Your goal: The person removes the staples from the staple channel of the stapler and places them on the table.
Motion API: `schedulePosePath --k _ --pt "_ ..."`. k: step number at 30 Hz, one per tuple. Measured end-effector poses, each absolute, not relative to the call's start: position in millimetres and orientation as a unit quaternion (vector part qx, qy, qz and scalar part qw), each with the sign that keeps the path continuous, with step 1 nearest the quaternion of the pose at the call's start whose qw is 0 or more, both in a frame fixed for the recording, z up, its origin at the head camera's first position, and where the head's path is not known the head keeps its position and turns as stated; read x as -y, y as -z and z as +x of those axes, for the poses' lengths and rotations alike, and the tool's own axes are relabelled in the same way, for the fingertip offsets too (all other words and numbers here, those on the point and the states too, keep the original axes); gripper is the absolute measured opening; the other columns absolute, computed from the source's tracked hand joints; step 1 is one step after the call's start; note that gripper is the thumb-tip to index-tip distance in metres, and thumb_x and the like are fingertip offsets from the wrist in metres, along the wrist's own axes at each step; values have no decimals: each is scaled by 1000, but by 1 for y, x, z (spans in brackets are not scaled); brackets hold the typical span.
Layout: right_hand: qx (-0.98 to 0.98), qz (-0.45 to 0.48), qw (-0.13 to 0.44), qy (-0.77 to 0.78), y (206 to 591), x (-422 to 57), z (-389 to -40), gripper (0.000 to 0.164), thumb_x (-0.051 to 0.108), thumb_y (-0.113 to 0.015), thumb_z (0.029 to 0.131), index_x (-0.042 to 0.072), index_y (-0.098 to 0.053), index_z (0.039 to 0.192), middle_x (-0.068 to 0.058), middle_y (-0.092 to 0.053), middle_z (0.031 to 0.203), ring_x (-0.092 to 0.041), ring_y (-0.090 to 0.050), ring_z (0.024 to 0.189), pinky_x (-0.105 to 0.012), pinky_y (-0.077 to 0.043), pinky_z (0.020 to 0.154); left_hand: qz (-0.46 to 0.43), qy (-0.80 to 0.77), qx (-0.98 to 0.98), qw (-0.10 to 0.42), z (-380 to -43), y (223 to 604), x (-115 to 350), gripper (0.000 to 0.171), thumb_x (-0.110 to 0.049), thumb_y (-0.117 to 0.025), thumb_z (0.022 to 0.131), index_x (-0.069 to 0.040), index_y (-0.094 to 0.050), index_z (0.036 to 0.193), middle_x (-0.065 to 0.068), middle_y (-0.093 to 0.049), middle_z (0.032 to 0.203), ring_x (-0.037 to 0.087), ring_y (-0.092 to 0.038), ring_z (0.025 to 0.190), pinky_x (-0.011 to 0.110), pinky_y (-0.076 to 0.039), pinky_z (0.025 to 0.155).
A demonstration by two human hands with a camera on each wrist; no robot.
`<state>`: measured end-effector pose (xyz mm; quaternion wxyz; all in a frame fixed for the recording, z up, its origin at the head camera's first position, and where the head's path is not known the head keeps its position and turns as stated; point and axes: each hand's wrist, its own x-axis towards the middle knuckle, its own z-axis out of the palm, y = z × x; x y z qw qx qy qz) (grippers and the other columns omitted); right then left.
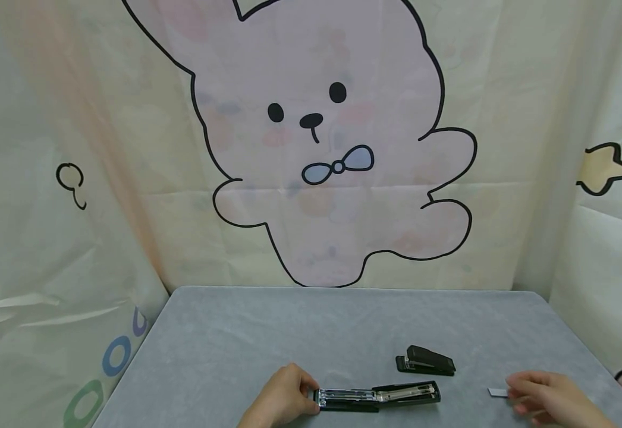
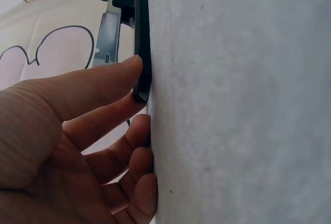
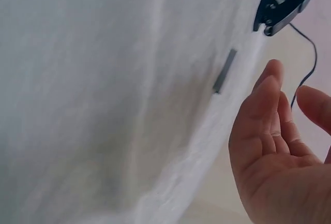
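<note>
Stapler (image 1: 377, 398) laid open on the near worktop (image 1: 236, 333)

My left hand (image 1: 283, 393) pinches the stapler's left end between thumb and forefinger, the other fingers curled beside it. My right hand (image 1: 554, 397) is well apart from the stapler, thumb spread from the fingers and pinching nothing. Near those fingertips a short pale strip (image 1: 496, 392), probably staples, lies flat towards the right of the worktop.

I take this to be the start of loading: one hand steadies the body, the other is placed to take up the strip. The next move, I judge, calls for a fine pinch along the strip's edges so that it doesn't snap, with my left hold kept firm.

The stapler is black, with a bright metal channel along its left half and a paler metal rail in the right half, which angles slightly to the far side. Whether the channel is empty I cannot tell. Just beyond sits a second black stapler (image 1: 426, 361), closed.
</note>
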<state>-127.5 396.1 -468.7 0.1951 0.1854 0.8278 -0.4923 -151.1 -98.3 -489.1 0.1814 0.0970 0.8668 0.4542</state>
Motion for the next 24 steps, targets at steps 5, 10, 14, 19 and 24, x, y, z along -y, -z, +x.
schedulePosePath --k 5,10,14,19,24 --pt "-855 162 184 457 461 -383 -127 44 32 -61 106 -9 -68 120 -8 -75 101 -24 -69 86 -44 -58 76 92 -455 -866 186 -152 491 98 21 3 -90 72 -4 -81 90 2 -57 64 16 -47 59 29 -33 53" --pt "-862 153 150 460 457 -370 -126 52 40 -66 103 -8 -68 123 -9 -76 102 -23 -70 88 -43 -60 77 89 -456 -865 189 -152 491 98 21 3 -89 73 -4 -81 91 3 -57 64 16 -47 59 29 -33 54" --pt "-875 125 123 451 456 -359 -124 53 39 -65 104 -8 -66 127 -12 -76 108 -21 -71 90 -38 -59 74 89 -458 -864 189 -152 490 98 21 4 -89 73 -3 -81 91 2 -57 64 16 -47 60 29 -34 54" --pt "-894 47 110 432 459 -347 -120 50 30 -67 104 -10 -61 134 -16 -73 120 -12 -69 91 -29 -58 74 91 -456 -865 187 -151 489 98 21 4 -89 72 -3 -81 91 2 -56 64 16 -47 59 28 -33 54" --pt "-877 -31 135 461 466 -336 -118 53 23 -68 103 -13 -54 139 -20 -69 125 -2 -64 91 -27 -56 76 100 -453 -869 174 -150 488 98 22 4 -90 71 -3 -81 91 0 -56 63 14 -47 58 27 -33 53"
